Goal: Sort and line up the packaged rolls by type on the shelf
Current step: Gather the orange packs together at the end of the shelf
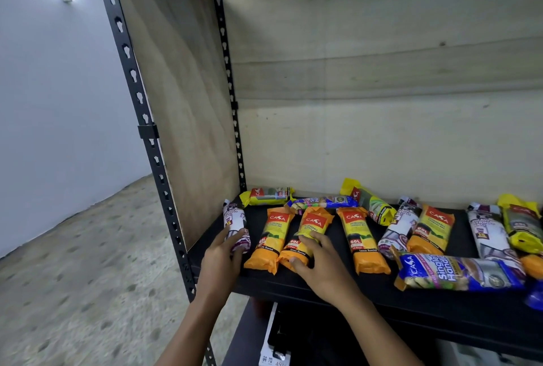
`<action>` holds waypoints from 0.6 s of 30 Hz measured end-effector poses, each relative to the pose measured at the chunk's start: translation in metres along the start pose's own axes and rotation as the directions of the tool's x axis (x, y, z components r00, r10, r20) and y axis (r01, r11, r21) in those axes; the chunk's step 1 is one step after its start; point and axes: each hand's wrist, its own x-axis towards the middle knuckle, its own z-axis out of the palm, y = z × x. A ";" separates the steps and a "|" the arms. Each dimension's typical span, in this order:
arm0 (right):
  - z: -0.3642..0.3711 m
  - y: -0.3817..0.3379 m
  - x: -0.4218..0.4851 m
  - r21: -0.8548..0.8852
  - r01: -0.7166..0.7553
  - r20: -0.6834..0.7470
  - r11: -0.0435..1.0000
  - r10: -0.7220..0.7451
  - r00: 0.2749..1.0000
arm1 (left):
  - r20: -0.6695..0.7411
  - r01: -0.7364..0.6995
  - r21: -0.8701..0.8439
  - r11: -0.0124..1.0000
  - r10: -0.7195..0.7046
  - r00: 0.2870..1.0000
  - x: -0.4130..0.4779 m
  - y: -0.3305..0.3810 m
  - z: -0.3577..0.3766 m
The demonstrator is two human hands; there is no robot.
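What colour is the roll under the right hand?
The roll is orange and yellow, best seen in the head view.

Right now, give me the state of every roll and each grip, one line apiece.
left-hand grip, curled round the far-left white roll
right-hand grip, holding the second orange roll
first orange roll, lying lengthwise, free
third orange roll, lying lengthwise, free
fourth orange roll, apart, farther right
front blue roll, lying crosswise, unsorted
back blue roll, crosswise behind the orange rolls
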 end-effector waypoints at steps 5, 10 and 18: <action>-0.022 0.004 -0.015 0.008 0.015 -0.067 1.000 -0.014 0.998 | -0.063 -0.127 -0.054 0.990 0.123 0.990 -0.003 0.039 -0.004; -0.056 0.010 -0.032 -0.023 0.017 -0.180 1.000 -0.021 0.983 | -0.014 -0.281 -0.125 0.951 0.282 0.959 -0.011 0.089 0.017; -0.095 0.025 -0.052 -0.057 -0.030 -0.316 0.998 0.011 0.949 | 0.132 -0.428 -0.190 0.884 0.455 0.881 -0.042 0.129 0.061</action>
